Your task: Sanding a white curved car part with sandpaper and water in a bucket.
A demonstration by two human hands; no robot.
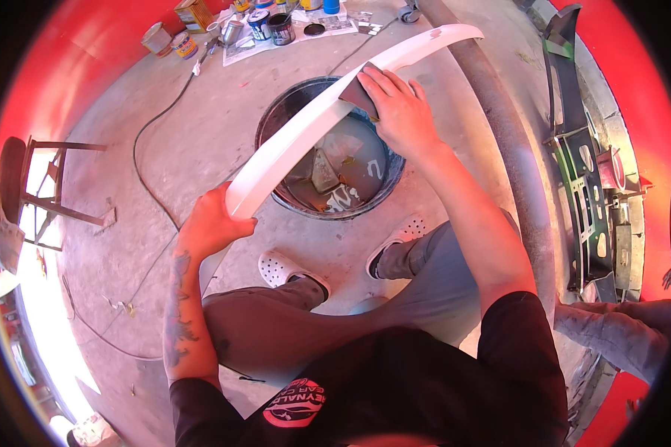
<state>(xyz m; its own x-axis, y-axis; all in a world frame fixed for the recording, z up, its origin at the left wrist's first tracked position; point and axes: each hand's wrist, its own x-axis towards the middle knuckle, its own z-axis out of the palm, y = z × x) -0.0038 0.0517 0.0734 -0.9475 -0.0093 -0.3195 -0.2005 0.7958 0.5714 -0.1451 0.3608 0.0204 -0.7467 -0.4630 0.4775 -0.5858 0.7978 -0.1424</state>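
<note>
A person works a white strip (283,153) above a round dark bucket (397,175), the piece slanting from near left to far right across the opening. The left hand (220,217) is clamped around the strip's near end. The right hand (404,112) lies farther along, its fingers mostly together over a dark pad (356,95) that touches the strip; whether the thumb closes from beneath cannot be told. Below, cloudy water (361,160) fills part of the bucket, with a grey piece (324,171) in it. The person's 2 pale clogs (279,268) rest on the floor (224,112), just on the near side of the bucket. At far left, a blue can (259,27) and a dark can (282,30) stand side by side on paper (238,52). A cord (143,134) curves across the floor on the left, near a stool (48,205). On the right are a dark frame (585,201) and, nearer, another person's leg (611,331).
</note>
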